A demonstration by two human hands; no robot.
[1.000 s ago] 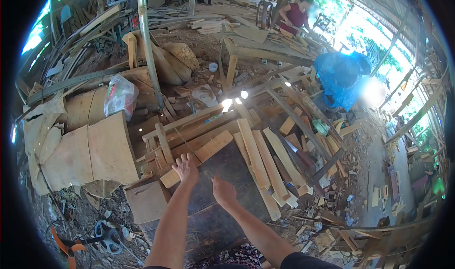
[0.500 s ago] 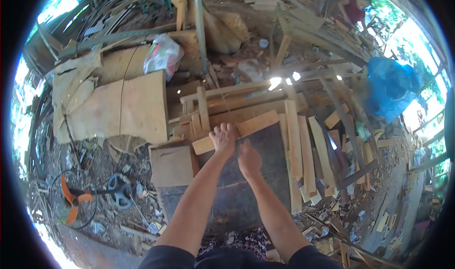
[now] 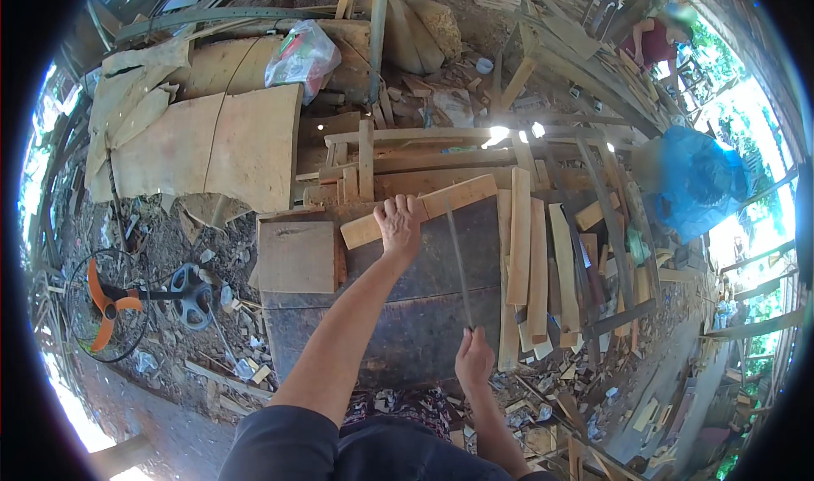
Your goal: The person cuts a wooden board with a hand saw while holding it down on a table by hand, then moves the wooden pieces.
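Note:
A pale wooden strip (image 3: 462, 195) lies slantwise across the far edge of a dark, worn workbench (image 3: 390, 333). My left hand (image 3: 400, 224) presses down on it, its fingers curled over the far edge. A dark line crosses the strip just right of that hand. My right hand (image 3: 475, 358) is closed on the near end of a long thin grey blade (image 3: 460, 265). The blade points away from me, its far tip at the strip; whether it has teeth is too blurred to tell. Left of the strip sits a squared wooden block (image 3: 297, 256).
Several narrow boards (image 3: 520, 244) lean along the bench's right side. A fan with orange blades (image 3: 106, 305) is at left. Beyond are large wood sheets (image 3: 246, 146), a plastic bag (image 3: 303, 57), a blue bag (image 3: 699, 180) and a person (image 3: 651, 42). Scraps litter the ground.
My right hand has drawn back toward me, away from the wooden strip, bringing the thin blade into plain sight. My left hand stays on the strip. The whole view has shifted slightly.

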